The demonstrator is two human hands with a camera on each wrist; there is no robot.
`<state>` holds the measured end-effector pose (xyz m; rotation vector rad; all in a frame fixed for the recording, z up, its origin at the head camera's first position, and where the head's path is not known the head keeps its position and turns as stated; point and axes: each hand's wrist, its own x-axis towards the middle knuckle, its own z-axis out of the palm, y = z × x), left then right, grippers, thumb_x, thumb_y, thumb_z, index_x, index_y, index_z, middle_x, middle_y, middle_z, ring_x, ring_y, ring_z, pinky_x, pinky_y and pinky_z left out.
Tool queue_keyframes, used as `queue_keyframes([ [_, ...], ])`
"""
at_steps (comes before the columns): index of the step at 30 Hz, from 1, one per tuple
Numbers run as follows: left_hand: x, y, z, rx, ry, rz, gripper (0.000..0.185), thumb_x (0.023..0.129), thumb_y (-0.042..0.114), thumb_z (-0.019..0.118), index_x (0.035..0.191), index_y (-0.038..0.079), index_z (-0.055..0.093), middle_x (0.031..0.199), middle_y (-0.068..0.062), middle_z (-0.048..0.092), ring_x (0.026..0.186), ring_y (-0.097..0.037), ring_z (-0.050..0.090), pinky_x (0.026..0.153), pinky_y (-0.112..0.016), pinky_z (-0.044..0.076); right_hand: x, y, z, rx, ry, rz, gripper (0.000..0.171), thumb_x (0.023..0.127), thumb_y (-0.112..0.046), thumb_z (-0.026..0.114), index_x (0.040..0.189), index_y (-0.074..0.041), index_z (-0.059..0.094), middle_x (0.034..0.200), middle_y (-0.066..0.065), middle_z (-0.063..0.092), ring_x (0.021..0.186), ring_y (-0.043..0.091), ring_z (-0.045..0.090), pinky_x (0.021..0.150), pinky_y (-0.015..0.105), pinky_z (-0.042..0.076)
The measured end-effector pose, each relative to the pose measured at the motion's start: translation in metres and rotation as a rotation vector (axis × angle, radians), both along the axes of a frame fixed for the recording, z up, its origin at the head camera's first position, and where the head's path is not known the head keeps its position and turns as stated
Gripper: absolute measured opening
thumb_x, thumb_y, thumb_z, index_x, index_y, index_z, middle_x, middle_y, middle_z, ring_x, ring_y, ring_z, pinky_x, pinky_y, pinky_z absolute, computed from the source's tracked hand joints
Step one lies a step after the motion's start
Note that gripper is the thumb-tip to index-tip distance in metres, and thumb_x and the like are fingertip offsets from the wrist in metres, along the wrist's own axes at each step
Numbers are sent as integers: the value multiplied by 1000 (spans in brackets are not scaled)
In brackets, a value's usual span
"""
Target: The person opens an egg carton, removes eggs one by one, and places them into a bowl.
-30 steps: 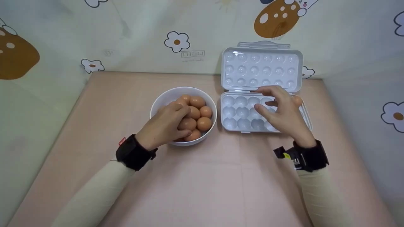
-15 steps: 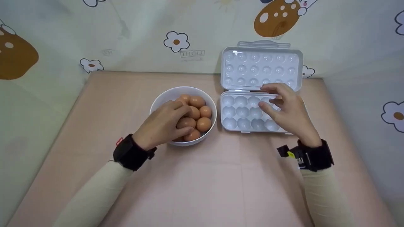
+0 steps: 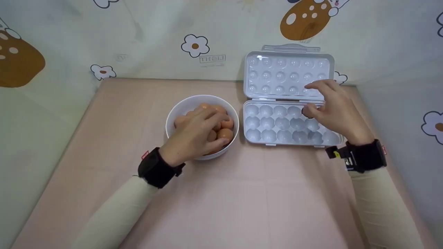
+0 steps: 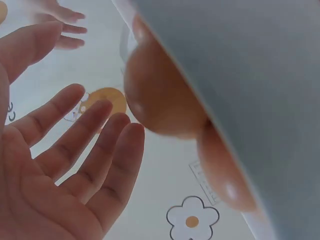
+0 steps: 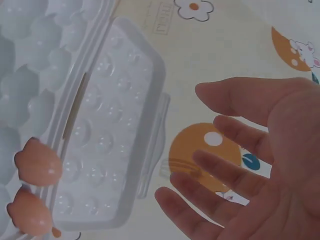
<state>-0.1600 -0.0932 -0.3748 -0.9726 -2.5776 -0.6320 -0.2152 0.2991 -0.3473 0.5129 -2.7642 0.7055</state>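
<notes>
A white bowl (image 3: 172, 108) holds a heap of brown eggs (image 3: 225, 135). My left hand (image 3: 193, 138) is over the bowl, hiding part of the heap; in the left wrist view its fingers are loosely spread beside an egg (image 4: 160, 95), with nothing gripped. To the right lies a hinged white egg tray (image 3: 292, 133) with rounded hollows. Above its right end my right hand (image 3: 341, 112) hovers with thumb and fingers apart, holding nothing. Two eggs sit in the tray at one end in the right wrist view, the upper egg (image 5: 40, 162) beside the lower egg (image 5: 32, 212).
The tray's dimpled lid (image 3: 289, 74) leans back, raised, near the patterned wall covering (image 3: 148, 41). A pink cloth (image 3: 225, 200) covers the table under both containers. Bowl and tray stand close side by side.
My right hand has drawn rightward and away from the tray's hollows, uncovering more of them. The left hand has shifted slightly right over the eggs. An egg glimpsed behind the right hand is now hidden.
</notes>
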Motion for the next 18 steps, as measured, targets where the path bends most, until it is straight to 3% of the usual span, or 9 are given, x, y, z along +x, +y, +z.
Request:
queue_keyframes([
  [4,0,14,-2,15,-2,-62,41,91,32,83,125,15,69,127,-6,65,123,-28,56,109,-46,44,-14,12,-9,59,-70,14,50,92,-12,80,139,-6,65,143,19,56,125,41,56,101,59,48],
  [11,3,31,-4,3,-19,-111,51,92,36,83,134,13,66,127,-6,63,122,-24,57,109,-43,44,-32,25,-31,155,-131,48,39,94,-8,70,133,-2,68,130,23,60,100,36,59,87,51,52],
  [18,5,45,-9,6,-34,-124,52,92,36,83,135,14,65,130,-4,65,124,-22,57,108,-38,47,-43,29,-42,200,-291,45,53,86,0,76,138,2,64,128,23,56,107,38,54,97,54,47],
])
